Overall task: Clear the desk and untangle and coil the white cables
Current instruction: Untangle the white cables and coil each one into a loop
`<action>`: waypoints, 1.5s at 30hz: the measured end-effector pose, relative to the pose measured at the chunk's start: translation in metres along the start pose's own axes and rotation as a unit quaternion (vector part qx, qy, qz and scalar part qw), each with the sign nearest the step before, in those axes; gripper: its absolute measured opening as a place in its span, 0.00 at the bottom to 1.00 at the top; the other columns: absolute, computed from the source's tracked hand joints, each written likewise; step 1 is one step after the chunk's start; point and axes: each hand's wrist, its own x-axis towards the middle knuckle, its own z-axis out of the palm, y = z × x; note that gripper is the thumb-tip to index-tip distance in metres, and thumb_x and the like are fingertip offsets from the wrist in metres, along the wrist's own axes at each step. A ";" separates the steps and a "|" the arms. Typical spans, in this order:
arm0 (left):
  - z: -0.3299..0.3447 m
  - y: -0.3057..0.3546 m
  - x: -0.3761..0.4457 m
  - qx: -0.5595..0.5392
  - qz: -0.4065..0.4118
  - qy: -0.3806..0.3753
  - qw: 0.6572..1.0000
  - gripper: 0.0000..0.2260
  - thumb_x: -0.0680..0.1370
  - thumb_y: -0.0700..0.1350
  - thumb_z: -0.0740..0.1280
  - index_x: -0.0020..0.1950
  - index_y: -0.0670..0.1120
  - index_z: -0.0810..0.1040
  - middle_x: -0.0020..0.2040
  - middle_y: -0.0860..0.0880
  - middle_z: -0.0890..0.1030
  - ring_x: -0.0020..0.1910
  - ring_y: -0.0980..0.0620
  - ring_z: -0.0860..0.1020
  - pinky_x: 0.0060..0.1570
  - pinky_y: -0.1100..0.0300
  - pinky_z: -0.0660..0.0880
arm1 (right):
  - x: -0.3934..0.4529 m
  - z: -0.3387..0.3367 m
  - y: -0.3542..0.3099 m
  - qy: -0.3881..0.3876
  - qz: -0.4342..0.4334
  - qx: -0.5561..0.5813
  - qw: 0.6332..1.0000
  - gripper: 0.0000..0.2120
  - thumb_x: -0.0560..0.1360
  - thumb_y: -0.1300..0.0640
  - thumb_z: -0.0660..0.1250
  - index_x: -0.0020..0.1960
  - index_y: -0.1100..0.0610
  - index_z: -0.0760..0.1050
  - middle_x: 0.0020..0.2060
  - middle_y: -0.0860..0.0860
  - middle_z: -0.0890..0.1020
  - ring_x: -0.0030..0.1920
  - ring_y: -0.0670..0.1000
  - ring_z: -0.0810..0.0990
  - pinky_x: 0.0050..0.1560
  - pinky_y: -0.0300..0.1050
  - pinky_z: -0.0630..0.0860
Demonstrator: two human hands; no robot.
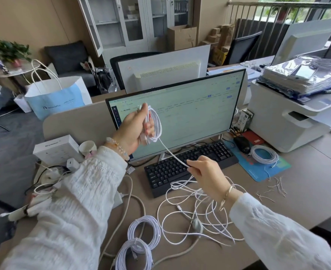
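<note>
A half-wound white cable coil (155, 123) hangs upright in front of the monitor (180, 112), its loops running top to bottom. The left hand (135, 127) grips it with fingers curled round the strands. From the coil's lower end, 1 taut strand slants down and to the right to the right hand (205, 172), which pinches it between thumb and fingertips above the keyboard (188, 164). Below, a loose tangle of cable (199, 215) sprawls on the counter (306, 191). 2 finished coils (141, 242) lie flat near the front edge, and another coil (264, 154) rests on the blue mouse mat (258, 170).
</note>
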 end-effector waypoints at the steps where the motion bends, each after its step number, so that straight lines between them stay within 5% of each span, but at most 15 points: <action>1: 0.003 -0.003 -0.001 0.033 -0.001 0.006 0.999 0.14 0.84 0.52 0.56 0.42 0.45 0.67 0.27 0.52 0.69 0.24 0.55 0.67 0.30 0.61 0.69 | 0.002 -0.005 -0.010 0.001 -0.012 0.002 1.000 0.07 0.76 0.60 0.68 0.51 0.63 0.82 0.40 0.55 0.78 0.39 0.57 0.78 0.44 0.50 0.76; 4: 0.012 -0.013 -0.003 0.152 -0.009 0.018 0.988 0.13 0.84 0.50 0.56 0.43 0.44 0.68 0.28 0.52 0.71 0.25 0.54 0.69 0.30 0.60 0.70 | 0.011 -0.022 -0.039 0.004 -0.070 0.014 0.997 0.04 0.76 0.59 0.68 0.46 0.59 0.80 0.41 0.52 0.81 0.40 0.54 0.78 0.45 0.52 0.77; 9: 0.029 -0.023 -0.012 0.320 -0.040 -0.019 0.946 0.15 0.83 0.51 0.57 0.44 0.42 0.74 0.31 0.49 0.80 0.29 0.52 0.80 0.37 0.57 0.78 | 0.022 -0.048 -0.067 0.042 -0.146 -0.087 0.985 0.10 0.79 0.51 0.63 0.46 0.56 0.78 0.41 0.49 0.80 0.36 0.54 0.79 0.33 0.47 0.75; 12: 0.040 -0.025 -0.020 0.269 -0.112 -0.092 0.952 0.16 0.84 0.48 0.57 0.42 0.39 0.72 0.27 0.47 0.80 0.25 0.50 0.79 0.29 0.60 0.76 | 0.031 -0.061 -0.070 0.040 -0.161 -0.139 0.976 0.11 0.80 0.49 0.60 0.49 0.53 0.78 0.43 0.48 0.80 0.38 0.55 0.80 0.32 0.44 0.70; 15: 0.039 -0.029 -0.023 0.258 -0.131 -0.164 0.943 0.22 0.83 0.51 0.57 0.31 0.43 0.71 0.20 0.48 0.71 0.18 0.50 0.66 0.25 0.61 0.66 | 0.037 -0.069 -0.064 0.025 -0.171 -0.113 0.979 0.11 0.78 0.45 0.62 0.50 0.51 0.77 0.44 0.47 0.81 0.40 0.55 0.80 0.35 0.47 0.74; 20: 0.035 -0.021 -0.026 0.081 -0.274 -0.259 0.923 0.17 0.83 0.53 0.54 0.38 0.44 0.67 0.19 0.53 0.59 0.15 0.58 0.56 0.21 0.65 0.51 | 0.042 -0.082 -0.053 0.035 -0.135 -0.066 0.988 0.16 0.73 0.40 0.68 0.44 0.53 0.73 0.33 0.45 0.78 0.30 0.49 0.74 0.32 0.43 0.68; 23: 0.032 -0.017 -0.027 0.007 -0.301 -0.300 0.905 0.17 0.80 0.57 0.56 0.39 0.45 0.68 0.18 0.55 0.61 0.14 0.60 0.58 0.19 0.64 0.52 | 0.044 -0.086 -0.048 0.022 -0.116 0.009 0.993 0.13 0.72 0.43 0.70 0.42 0.53 0.74 0.32 0.42 0.76 0.29 0.40 0.72 0.32 0.38 0.70; 27: 0.019 -0.012 -0.030 -0.122 -0.283 -0.344 0.887 0.19 0.79 0.59 0.58 0.39 0.45 0.72 0.19 0.56 0.64 0.15 0.61 0.62 0.17 0.67 0.61 | 0.044 -0.089 -0.027 0.009 -0.037 0.130 0.991 0.06 0.74 0.54 0.71 0.43 0.55 0.76 0.34 0.46 0.82 0.29 0.44 0.77 0.33 0.35 0.74; 31: 0.006 -0.003 -0.029 -0.225 -0.202 -0.292 0.907 0.19 0.81 0.57 0.55 0.39 0.45 0.70 0.19 0.55 0.66 0.15 0.60 0.61 0.19 0.67 0.62 | 0.030 -0.079 0.002 0.044 0.063 0.261 0.962 0.03 0.78 0.63 0.65 0.47 0.63 0.75 0.31 0.54 0.78 0.22 0.48 0.71 0.23 0.39 0.69; 36: 0.002 0.011 -0.021 -0.293 -0.125 -0.169 0.933 0.21 0.83 0.56 0.53 0.36 0.46 0.70 0.17 0.55 0.61 0.15 0.58 0.56 0.18 0.68 0.62 | 0.007 -0.046 0.021 0.080 0.215 0.326 0.917 0.12 0.73 0.65 0.71 0.52 0.60 0.71 0.39 0.60 0.79 0.31 0.55 0.82 0.31 0.46 0.80; 40: 0.011 0.009 -0.017 -0.253 -0.091 -0.080 0.960 0.20 0.83 0.57 0.53 0.36 0.47 0.66 0.18 0.55 0.60 0.15 0.59 0.59 0.19 0.67 0.60 | -0.008 -0.028 0.008 0.101 0.252 0.312 0.910 0.10 0.72 0.65 0.73 0.47 0.62 0.71 0.37 0.60 0.81 0.30 0.56 0.84 0.28 0.45 0.79; 45: 0.024 -0.006 -0.014 -0.126 -0.038 -0.030 0.991 0.19 0.83 0.56 0.53 0.38 0.45 0.66 0.21 0.54 0.61 0.18 0.58 0.60 0.21 0.64 0.65 | -0.016 -0.022 -0.023 -0.022 0.265 0.262 0.928 0.08 0.74 0.60 0.72 0.40 0.63 0.75 0.30 0.55 0.84 0.27 0.57 0.82 0.30 0.53 0.81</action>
